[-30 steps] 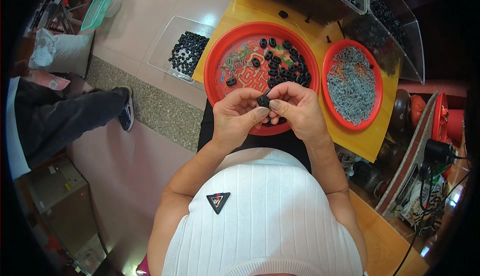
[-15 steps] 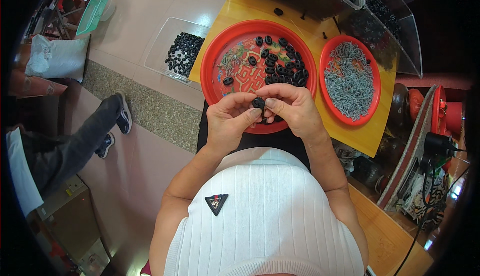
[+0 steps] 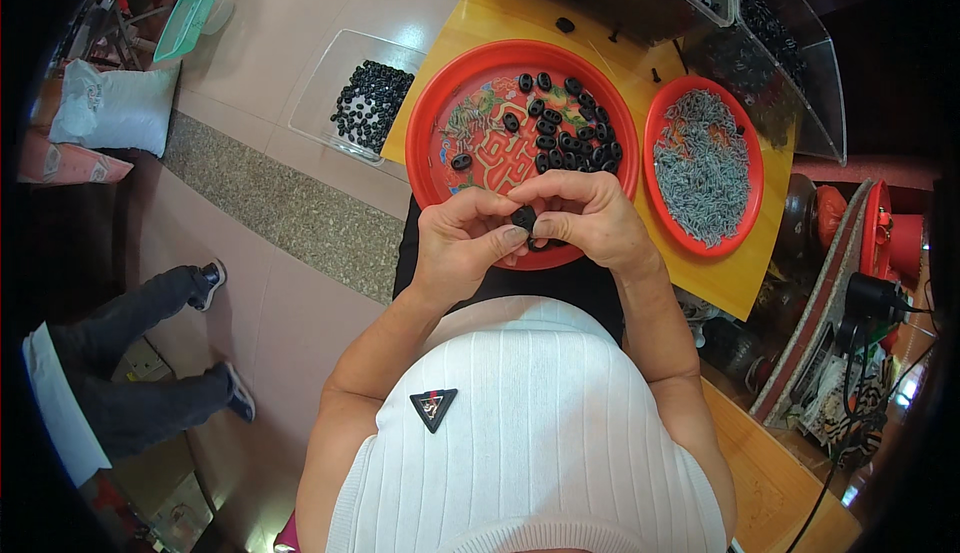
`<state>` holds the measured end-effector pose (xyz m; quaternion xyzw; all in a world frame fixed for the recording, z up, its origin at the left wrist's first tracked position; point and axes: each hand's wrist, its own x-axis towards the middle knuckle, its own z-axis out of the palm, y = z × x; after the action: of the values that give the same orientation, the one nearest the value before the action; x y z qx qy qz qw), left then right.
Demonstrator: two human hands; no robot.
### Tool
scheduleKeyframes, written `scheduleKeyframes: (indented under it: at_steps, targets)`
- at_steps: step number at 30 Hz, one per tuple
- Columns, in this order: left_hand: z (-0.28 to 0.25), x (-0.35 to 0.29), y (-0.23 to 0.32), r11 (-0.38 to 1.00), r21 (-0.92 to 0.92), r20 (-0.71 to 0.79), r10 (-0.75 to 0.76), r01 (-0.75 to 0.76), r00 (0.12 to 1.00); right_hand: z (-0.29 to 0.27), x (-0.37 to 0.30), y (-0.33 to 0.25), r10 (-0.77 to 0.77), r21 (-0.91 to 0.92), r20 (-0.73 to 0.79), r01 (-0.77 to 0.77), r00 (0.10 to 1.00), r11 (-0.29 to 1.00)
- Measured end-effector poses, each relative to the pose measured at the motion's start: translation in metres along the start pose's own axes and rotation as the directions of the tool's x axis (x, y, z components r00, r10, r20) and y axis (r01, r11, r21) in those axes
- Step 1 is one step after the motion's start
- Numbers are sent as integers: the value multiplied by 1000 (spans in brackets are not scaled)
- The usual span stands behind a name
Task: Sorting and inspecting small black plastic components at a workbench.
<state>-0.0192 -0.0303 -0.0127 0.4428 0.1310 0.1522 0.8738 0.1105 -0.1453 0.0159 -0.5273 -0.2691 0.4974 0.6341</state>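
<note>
Between the fingertips of both hands is a small black oval plastic part (image 3: 523, 218), held over the near rim of a round red tray (image 3: 424, 103). My left hand (image 3: 462, 243) pinches it from the left, and my right hand (image 3: 588, 221) grips it from the right. Fingers hide much of the part. Many similar black two-holed oval parts (image 3: 570, 143) lie in the right half of the tray, with small grey screws (image 3: 461, 128) on its left side. To the right, an oval red tray (image 3: 754, 153) holds a heap of grey screws (image 3: 705, 173).
Clear bins (image 3: 735, 8) of black parts stand at the back of the yellow table (image 3: 440, 53). On the floor to the left lies a clear shallow box (image 3: 312, 103) with small black pieces. A person (image 3: 140, 383) walks at the left. Cables (image 3: 850, 393) hang at the right.
Both hands stay together on the black part, with slight finger shifts. The person at the left has taken a step, legs now spread apart. The view has shifted slightly.
</note>
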Motion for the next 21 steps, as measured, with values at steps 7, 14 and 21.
scheduleKeyframes:
  at_steps: [7, 14, 21]
  targets:
    - [0, 3, -1, 998, 40, 34, 56, -57, 998, 0, 0, 4, 18, 91, -29, -15, 999, 996]
    - [0, 1, -3, 1000, -7, -37, 5, -5, 999, 6, 1, -1, -12, 22, -87, 14, 996, 1000]
    - [5, -1, -1, 999, -3, -66, 37, -38, 997, 5, -1, 0, -21, 52, -55, 24, 998, 998]
